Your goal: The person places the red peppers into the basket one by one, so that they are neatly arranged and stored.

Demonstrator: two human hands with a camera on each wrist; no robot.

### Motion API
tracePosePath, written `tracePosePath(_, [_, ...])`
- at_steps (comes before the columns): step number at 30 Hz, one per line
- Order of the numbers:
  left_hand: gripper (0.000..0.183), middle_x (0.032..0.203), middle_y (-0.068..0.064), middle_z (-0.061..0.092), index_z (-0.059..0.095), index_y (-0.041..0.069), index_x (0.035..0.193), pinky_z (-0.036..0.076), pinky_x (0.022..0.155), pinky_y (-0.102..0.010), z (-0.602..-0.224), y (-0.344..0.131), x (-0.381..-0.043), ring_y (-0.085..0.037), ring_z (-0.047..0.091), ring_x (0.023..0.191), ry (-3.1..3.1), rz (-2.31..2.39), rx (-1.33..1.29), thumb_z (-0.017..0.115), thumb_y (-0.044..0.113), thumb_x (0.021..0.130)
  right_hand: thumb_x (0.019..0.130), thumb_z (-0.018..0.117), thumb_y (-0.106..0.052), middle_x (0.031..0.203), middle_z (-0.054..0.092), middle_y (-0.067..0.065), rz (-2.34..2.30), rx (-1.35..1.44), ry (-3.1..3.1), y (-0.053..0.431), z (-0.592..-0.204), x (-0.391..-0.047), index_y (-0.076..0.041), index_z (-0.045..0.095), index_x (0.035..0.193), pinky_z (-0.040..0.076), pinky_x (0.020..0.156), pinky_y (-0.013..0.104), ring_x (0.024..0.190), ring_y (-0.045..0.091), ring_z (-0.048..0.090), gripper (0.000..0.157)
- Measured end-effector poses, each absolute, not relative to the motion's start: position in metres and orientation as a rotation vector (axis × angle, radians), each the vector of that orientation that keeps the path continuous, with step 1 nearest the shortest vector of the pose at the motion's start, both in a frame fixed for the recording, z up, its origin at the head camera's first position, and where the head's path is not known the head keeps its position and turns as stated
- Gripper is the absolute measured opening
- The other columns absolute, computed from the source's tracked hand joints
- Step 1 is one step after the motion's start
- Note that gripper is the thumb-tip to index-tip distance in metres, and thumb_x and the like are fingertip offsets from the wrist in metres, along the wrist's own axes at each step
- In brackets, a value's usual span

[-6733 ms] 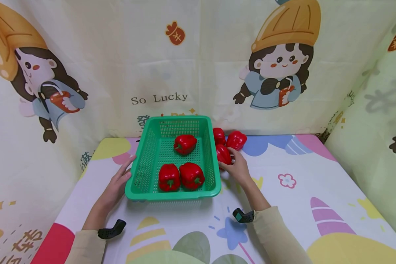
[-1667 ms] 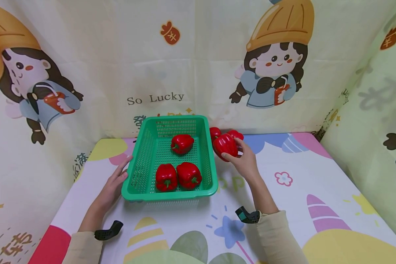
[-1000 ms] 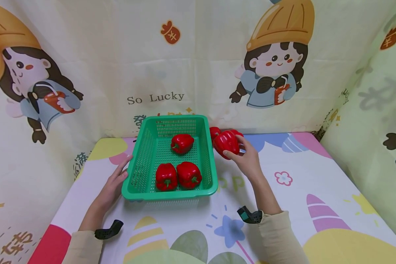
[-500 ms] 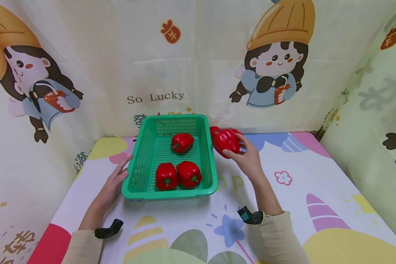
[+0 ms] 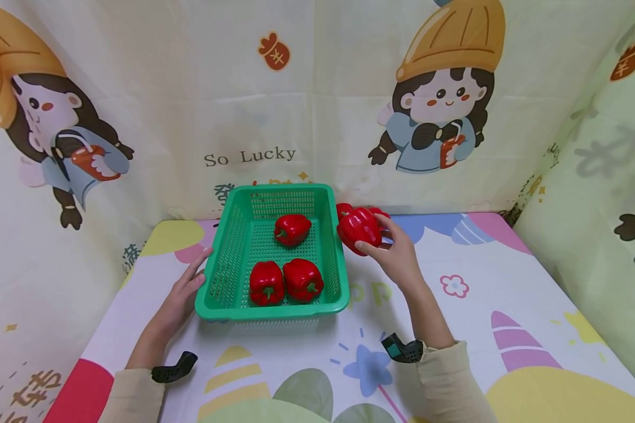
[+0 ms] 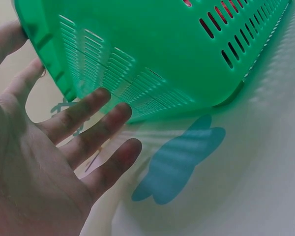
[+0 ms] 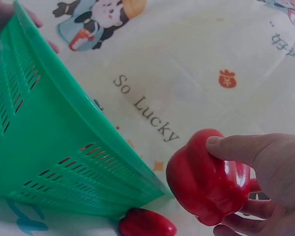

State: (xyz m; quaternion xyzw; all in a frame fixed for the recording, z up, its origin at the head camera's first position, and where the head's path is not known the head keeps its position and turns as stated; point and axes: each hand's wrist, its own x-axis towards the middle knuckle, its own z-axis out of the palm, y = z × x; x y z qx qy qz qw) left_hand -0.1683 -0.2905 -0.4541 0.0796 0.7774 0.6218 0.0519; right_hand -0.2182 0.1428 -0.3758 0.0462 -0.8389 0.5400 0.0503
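Left hand (image 5: 179,299): left of centre in the head view, fingers straight and spread, placed at the left rim of the basket (image 5: 275,313); how firmly pressed, cannot tell.
Basket: green, slotted, upright on the worktop (image 5: 307,346) in mid-frame; could skid or tip if bumped on the right wall, with only outstretched fingers opposite as a brace.
Front-left pepper (image 5: 267,283): red, on the basket floor, stem toward the bottom of the frame.
Back pepper (image 5: 293,230): on its side higher in the frame, apart from the front pair; could roll if the basket tilted.
Front-right pepper (image 5: 303,280): close against the front-left pepper; could be knocked by anything dropped in from above.
Left loose pepper (image 5: 343,208): outside, just beside the right wall, mostly hidden.
Held pepper (image 5: 358,228): right of centre, in front of both loose ones; could catch on the rim if carried leftward too low, or slip because of glossy, rounded skin.
Right loose pepper (image 5: 378,210): behind, barely showing; could be nudged away by passing fingers.
Right hand (image 5: 399,258): pinching the held pepper, thumb on the near side, fingers curled round the other; could lose hold if loosened early.
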Motion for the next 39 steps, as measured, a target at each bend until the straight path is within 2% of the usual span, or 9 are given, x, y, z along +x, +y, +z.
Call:
tracePosePath(18, [0.053, 0.165, 0.001, 0.006, 0.016, 0.035, 0.155, -0.002, 0.106, -0.078, -0.455, -0.292, -0.17, -0.04, -0.003, 0.149, 2.37, 1.888, 0.246, 0.03, 0.036, 0.104, 0.078, 0.08, -0.03, 0.135, 0.051, 0.007, 1.646, 0.202, -2.557, 0.135, -0.376, -0.214, -0.022, 0.042, 0.144, 0.057, 0.086, 0.044, 0.119, 0.029, 0.053, 0.076])
tracePosePath(25, [0.055, 0.165, 0.001, 0.006, 0.014, 0.031, 0.156, -0.002, 0.106, -0.078, -0.455, -0.292, -0.17, -0.041, -0.003, 0.149, 2.368, 1.894, 0.25, 0.03, 0.036, 0.104, 0.078, 0.079, -0.03, 0.136, 0.051, 0.008, 1.646, 0.235, -2.561, 0.131, -0.375, -0.213, -0.022, 0.042, 0.144, 0.056, 0.089, 0.045, 0.119, 0.029, 0.053, 0.076])
tracePosePath(39, [0.054, 0.165, 0.0, 0.005, 0.015, 0.032, 0.155, -0.003, 0.106, -0.078, -0.457, -0.293, -0.171, -0.038, -0.007, 0.15, 2.368, 1.893, 0.25, 0.03, 0.036, 0.104, 0.077, 0.08, -0.028, 0.136, 0.051, 0.009, 1.653, 0.222, -2.582, 0.127, -0.373, -0.21, -0.023, 0.042, 0.145, 0.056, 0.086, 0.045, 0.12, 0.03, 0.052, 0.078])
